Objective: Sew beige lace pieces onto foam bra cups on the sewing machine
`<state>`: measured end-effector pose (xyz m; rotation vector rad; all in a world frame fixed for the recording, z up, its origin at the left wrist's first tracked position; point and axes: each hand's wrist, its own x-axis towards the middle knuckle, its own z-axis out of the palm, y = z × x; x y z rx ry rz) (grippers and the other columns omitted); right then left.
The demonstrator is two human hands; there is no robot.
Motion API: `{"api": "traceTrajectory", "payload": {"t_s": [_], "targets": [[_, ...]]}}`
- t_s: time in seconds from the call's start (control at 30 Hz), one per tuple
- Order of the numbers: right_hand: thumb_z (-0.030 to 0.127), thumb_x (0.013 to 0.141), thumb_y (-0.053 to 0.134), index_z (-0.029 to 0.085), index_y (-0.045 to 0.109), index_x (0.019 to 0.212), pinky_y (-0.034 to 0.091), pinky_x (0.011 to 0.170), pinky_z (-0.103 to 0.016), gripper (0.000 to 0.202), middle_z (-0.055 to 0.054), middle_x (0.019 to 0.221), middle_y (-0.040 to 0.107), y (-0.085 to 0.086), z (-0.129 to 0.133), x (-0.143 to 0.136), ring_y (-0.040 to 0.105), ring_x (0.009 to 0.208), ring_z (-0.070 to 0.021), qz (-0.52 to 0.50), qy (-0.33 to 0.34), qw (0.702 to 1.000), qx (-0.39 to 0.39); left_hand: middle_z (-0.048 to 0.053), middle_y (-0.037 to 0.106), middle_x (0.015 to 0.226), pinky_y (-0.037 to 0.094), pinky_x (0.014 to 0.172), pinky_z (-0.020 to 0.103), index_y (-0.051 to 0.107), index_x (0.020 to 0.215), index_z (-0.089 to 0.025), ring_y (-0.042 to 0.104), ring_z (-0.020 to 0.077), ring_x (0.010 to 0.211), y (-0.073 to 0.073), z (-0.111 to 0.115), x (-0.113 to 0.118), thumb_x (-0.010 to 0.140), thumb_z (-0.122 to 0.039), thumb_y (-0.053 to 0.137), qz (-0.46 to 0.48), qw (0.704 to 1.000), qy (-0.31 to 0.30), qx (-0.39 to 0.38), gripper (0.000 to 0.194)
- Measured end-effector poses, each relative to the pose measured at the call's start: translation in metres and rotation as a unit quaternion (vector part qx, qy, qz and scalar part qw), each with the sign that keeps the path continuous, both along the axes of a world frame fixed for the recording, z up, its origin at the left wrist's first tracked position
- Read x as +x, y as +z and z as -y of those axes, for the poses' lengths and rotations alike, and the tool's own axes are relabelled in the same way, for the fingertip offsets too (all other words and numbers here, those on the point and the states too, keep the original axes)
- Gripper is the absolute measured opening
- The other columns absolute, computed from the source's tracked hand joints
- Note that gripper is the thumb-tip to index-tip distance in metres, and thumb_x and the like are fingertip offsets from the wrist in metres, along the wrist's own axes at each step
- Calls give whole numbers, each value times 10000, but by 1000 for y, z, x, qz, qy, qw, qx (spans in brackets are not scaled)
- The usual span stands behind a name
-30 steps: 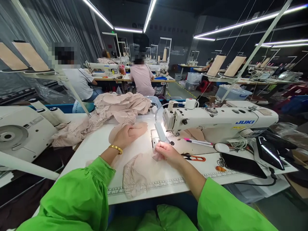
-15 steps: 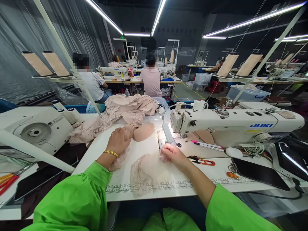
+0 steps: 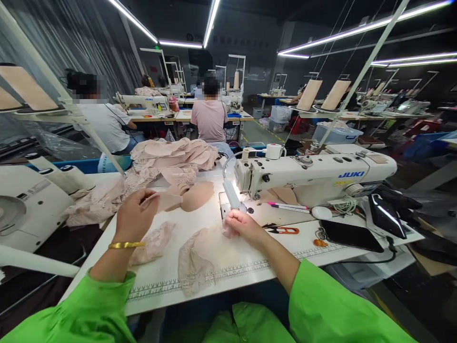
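Observation:
My left hand, with a gold bangle at the wrist, is raised over the white table and grips a beige bra cup piece. A lace piece lies just below it. My right hand pinches the edge of a beige lace-trimmed fabric piece lying flat in front of the white sewing machine, close to the needle area and its lamp. Another beige cup rests on the table between my hands.
A heap of beige fabric sits at the back left. Orange-handled scissors, a pink pen and a dark phone lie right of the needle. A second machine stands at left. Other people sit at benches behind.
My left hand has drawn back from the cups near the heap, lifting one cup piece toward me. My right hand has stayed on the fabric by the needle.

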<state>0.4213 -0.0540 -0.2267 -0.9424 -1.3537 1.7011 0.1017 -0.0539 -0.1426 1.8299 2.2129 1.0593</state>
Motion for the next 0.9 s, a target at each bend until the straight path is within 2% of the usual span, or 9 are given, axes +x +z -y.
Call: {"api": "traceTrajectory", "payload": {"t_s": [0.07,0.13,0.3,0.47,0.57,0.67,0.77,0.83,0.9], "targets": [[684,834,752,193,623,868,497,674,-285,509,-28,898,714,0,-1,1,677,737,-157,-3,8,1000,6,27,695,866,520,633,318,636,1029,-209,651,244,767,6,18,20,825,-553,618,147,985,-69,-51,400],[734,846,713,187,640,889,497,673,-282,554,-32,888,708,-1,0,2,678,738,-157,-18,19,1000,6,5,690,853,504,607,299,638,1009,-216,642,227,738,6,33,44,762,-607,680,221,959,-143,-106,464],[818,823,669,185,633,931,492,672,-286,643,-54,869,724,3,4,5,664,732,-161,-49,32,998,14,-14,655,789,452,650,307,598,861,-225,603,213,739,-7,46,81,813,-531,591,131,958,-217,-137,310],[606,801,829,204,598,898,489,698,-295,474,1,738,695,9,11,3,627,672,-153,-19,13,998,61,-27,557,683,382,618,316,487,746,-233,543,201,673,-11,41,86,853,-441,535,3,943,-269,-195,238],[534,851,793,203,599,919,499,693,-295,389,8,740,674,14,18,3,632,700,-157,9,28,995,95,27,682,972,476,798,356,588,922,-232,629,245,930,-4,30,86,873,-461,579,6,923,-335,-187,235],[418,917,725,204,618,956,511,713,-299,243,23,742,641,27,29,7,652,730,-158,56,44,986,153,64,621,1332,461,1023,381,568,1218,-255,565,274,1245,1,13,85,819,-488,710,57,860,-463,-208,483],[284,965,635,212,643,955,476,677,-281,73,22,754,639,49,42,15,630,717,-146,154,2,949,276,20,640,982,504,778,299,575,1015,-219,624,212,921,2,1,86,814,-515,722,94,793,-526,-292,387],[216,982,582,217,654,981,457,640,-279,72,5,790,668,62,49,18,600,688,-141,211,-74,896,383,-41,496,740,406,594,251,487,815,-218,506,148,666,4,0,87,855,-499,663,91,817,-505,-264,334],[167,991,549,223,647,1047,486,653,-293,126,-30,898,718,70,53,17,616,719,-152,220,-153,839,473,-63,408,673,326,536,242,415,756,-228,407,126,583,8,3,86,892,-421,604,55,873,-462,-149,303]]}}
